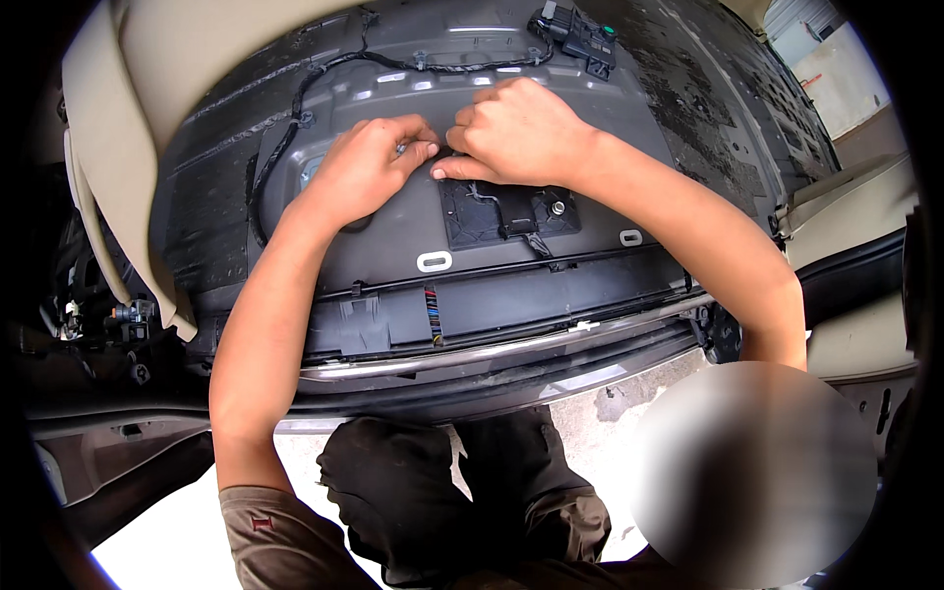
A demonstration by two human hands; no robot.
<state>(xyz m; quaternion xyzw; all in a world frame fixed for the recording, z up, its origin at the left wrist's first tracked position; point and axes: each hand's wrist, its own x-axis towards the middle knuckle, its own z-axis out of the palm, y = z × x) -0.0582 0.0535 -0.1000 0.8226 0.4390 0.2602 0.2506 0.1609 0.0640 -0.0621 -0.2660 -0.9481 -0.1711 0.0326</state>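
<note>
Over a dark grey vehicle floor (393,231), my two hands almost meet at the thumbs. My left hand (379,162) is closed with curled fingers, and a small bluish-silver bit shows beside them. My right hand (511,133) is closed too, its thumb pointing left toward the other thumb. Something dark shows in the narrow gap between them, but what the fingers hold is hidden. Just below my right hand lies a black plate (462,218) with a bolt (558,207) and a black module (515,206) with wires.
A taped wiring harness (287,147) curves along the left and far side to a black connector unit (585,44). In front run a sill channel with coloured wires (433,317) and a metal door sill (492,344). Beige trim (123,147) stands at the left.
</note>
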